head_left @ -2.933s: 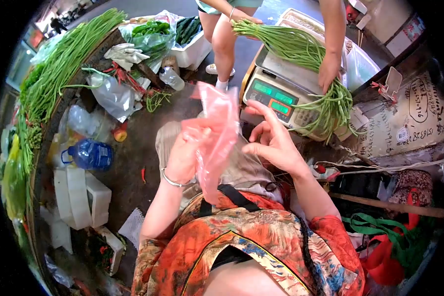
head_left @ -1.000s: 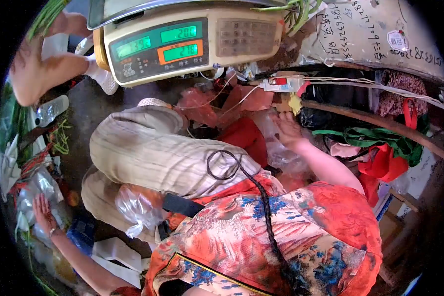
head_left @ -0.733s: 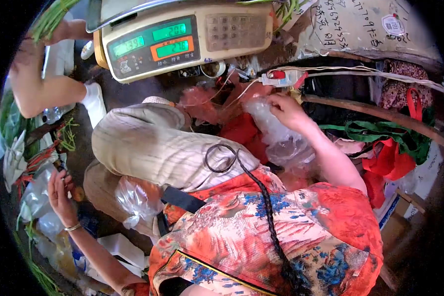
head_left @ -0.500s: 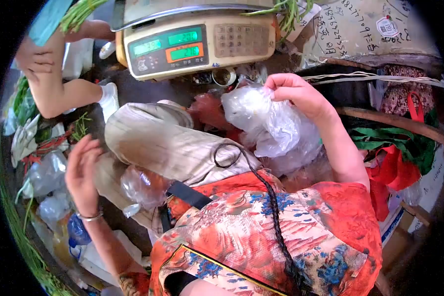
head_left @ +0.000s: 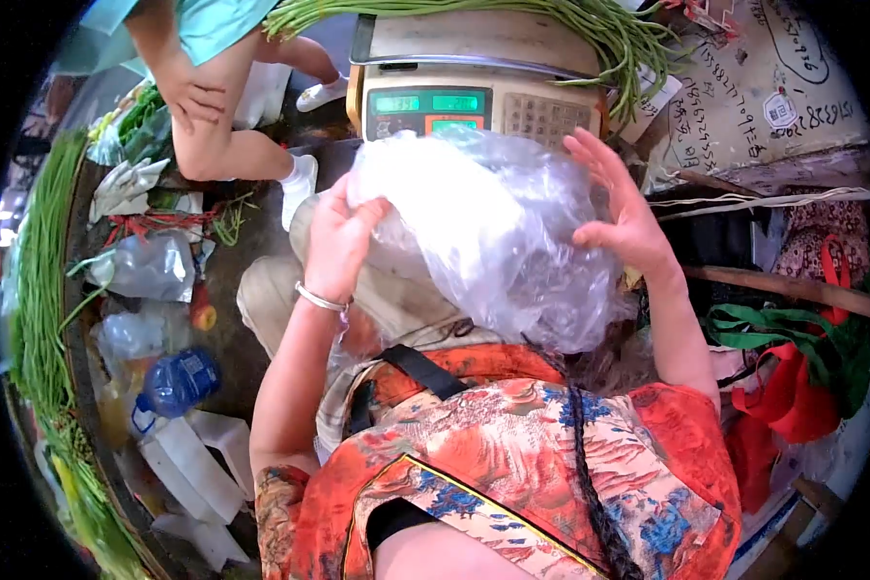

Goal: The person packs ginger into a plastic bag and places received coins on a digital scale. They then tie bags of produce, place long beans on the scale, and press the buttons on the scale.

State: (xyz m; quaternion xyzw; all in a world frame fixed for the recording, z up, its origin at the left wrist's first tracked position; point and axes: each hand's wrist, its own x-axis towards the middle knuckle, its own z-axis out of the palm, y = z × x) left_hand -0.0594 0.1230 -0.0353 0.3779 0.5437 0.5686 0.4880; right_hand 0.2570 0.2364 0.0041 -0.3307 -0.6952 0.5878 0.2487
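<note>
**While one hand grips, the other stands open at the clear plastic**

As we hold the crumpled clear plastic (head_left: 512, 242) up over our lap, it billows in front of the scale (head_left: 541, 118) and hides part of its display. Our left hand (head_left: 334, 253) has fingers and thumb closed on its left edge; our right hand (head_left: 633, 222) is open at the other side, thumb well apart from the fingers, and we cannot tell whether it touches.

If that single pinch slips, the light film could slide off our trousers (head_left: 387, 295) to the floor (head_left: 227, 314). Its layers could cling and come up together, or a loose fold could catch on the scale's front.

Long green beans (head_left: 599, 37) lie across the scale's pan; what supports the scale, we cannot tell. Another person's hand (head_left: 193, 92) rests on a leg near it. To our left are a blue bottle (head_left: 182, 382) and white foam pieces (head_left: 179, 474); to our right, a red bag (head_left: 793, 396).
</note>
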